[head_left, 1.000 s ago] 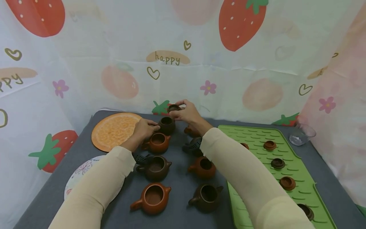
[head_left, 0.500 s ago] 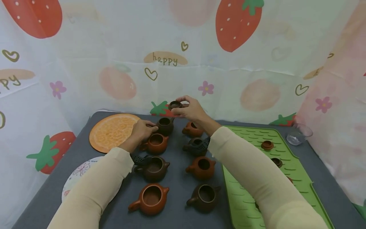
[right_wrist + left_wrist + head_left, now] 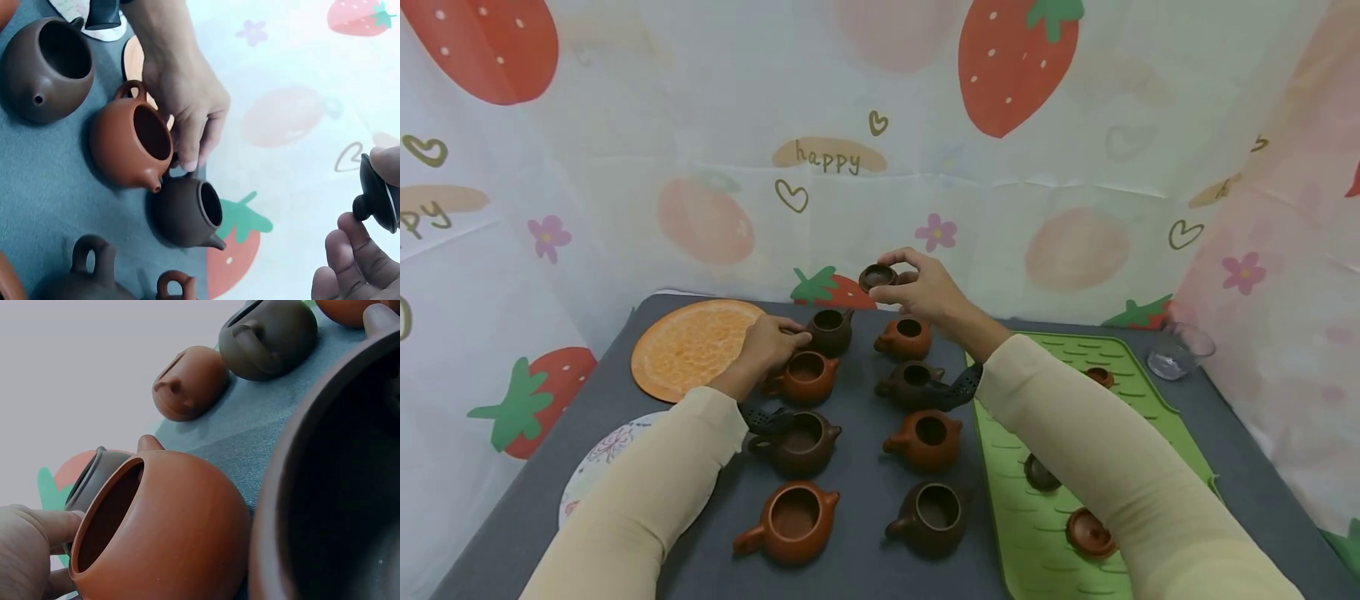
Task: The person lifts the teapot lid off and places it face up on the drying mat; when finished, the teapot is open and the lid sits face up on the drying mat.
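Note:
My left hand (image 3: 771,342) grips the handle of the small dark brown teapot (image 3: 830,332) at the far end of the left row. That teapot stands lidless, its spout turned right. Above the table's back edge, my right hand (image 3: 928,287) pinches a dark teapot lid (image 3: 878,277) between thumb and fingers. In the right wrist view the lid (image 3: 375,194) shows on edge, its round knob towards the fingers. An orange-brown teapot (image 3: 805,377) stands just in front of the gripped one; in the left wrist view this orange-brown teapot (image 3: 187,519) hides part of it.
More open teapots stand in two rows, among them an orange-brown one (image 3: 904,337) at back right. Several lids, including a reddish one (image 3: 1090,533), lie on the green mat (image 3: 1022,517). A round orange board (image 3: 696,350), a patterned plate (image 3: 613,446) and a glass (image 3: 1178,354) flank them.
My right hand has carried the dark lid rightward, from over the gripped teapot towards the right row. My left hand keeps its hold on the teapot's handle.

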`<state>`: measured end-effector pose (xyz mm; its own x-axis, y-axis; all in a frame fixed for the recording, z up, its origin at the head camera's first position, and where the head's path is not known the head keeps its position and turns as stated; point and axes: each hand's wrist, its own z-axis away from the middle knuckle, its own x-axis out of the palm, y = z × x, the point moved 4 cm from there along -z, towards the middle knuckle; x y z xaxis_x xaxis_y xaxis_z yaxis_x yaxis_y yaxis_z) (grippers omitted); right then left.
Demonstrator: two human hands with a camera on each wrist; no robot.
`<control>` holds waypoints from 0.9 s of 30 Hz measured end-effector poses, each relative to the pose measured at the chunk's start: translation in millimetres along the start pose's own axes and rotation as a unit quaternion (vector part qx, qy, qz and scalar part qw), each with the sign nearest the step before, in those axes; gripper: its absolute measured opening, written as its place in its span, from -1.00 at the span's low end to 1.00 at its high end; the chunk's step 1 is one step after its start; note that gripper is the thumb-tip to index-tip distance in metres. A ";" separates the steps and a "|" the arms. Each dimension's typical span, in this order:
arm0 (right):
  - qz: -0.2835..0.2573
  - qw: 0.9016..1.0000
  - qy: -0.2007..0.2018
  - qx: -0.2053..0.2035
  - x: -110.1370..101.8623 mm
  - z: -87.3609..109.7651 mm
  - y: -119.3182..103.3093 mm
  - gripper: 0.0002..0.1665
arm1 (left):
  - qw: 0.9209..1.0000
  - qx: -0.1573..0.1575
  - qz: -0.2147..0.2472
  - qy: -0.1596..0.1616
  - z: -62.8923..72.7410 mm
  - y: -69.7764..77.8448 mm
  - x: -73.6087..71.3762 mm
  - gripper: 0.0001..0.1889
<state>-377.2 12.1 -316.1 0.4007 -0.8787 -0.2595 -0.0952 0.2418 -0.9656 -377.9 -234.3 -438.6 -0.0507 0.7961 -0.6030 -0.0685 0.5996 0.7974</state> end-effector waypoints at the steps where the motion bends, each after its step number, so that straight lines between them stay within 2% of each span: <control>1: 0.002 1.000 -0.001 0.000 -1.7 1.2 0.2 -0.46 | 1.000 0.001 0.001 -0.002 -0.3 -0.3 -0.1 -0.68; 14: 0.058 0.998 0.013 -0.002 -30.1 16.9 3.3 -0.44 | 1.000 -0.002 0.006 -0.008 0.4 0.3 0.2 -0.68; 20: 0.059 0.998 0.018 0.003 -47.2 24.4 3.5 -0.42 | 1.000 0.001 0.003 -0.005 -0.7 -0.9 -0.6 -0.68; 27: 0.074 0.997 0.033 0.011 -65.4 32.3 8.5 -0.43 | 1.000 -0.010 0.003 -0.002 0.3 -2.2 -2.6 -0.69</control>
<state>-374.8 84.9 -306.9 0.3236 -0.8574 -0.4002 -0.1290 0.3791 -0.9163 -377.4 -237.6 -438.8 -0.0465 0.8003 -0.5978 -0.0884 0.5929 0.8004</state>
